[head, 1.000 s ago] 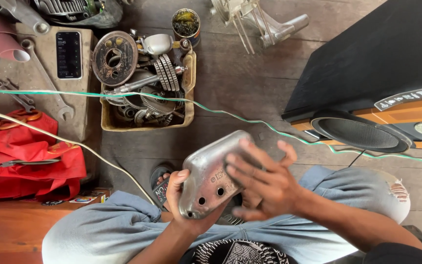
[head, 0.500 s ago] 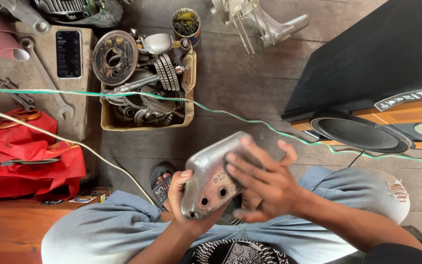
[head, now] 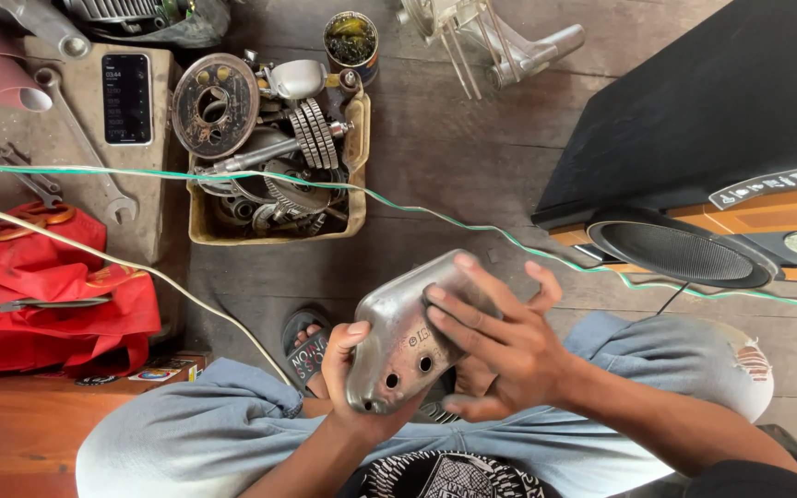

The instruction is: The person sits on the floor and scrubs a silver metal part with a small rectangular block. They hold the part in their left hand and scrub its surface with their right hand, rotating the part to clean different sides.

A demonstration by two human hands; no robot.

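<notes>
Over the lap, the left hand (head: 354, 373) cups a dull metal cover (head: 408, 337) from below in a closed grip, the right hand (head: 500, 346) lies spread-fingered across it, a box of parts (head: 274, 148) at eleven o'clock.

Light blue jeans (head: 232, 424) are worn — a torn hole is seen at one knee. A black sandal (head: 306, 346) with white letters is worn on one foot, just beside the jeans. Both arms are bare — no sleeves, no rings.
</notes>
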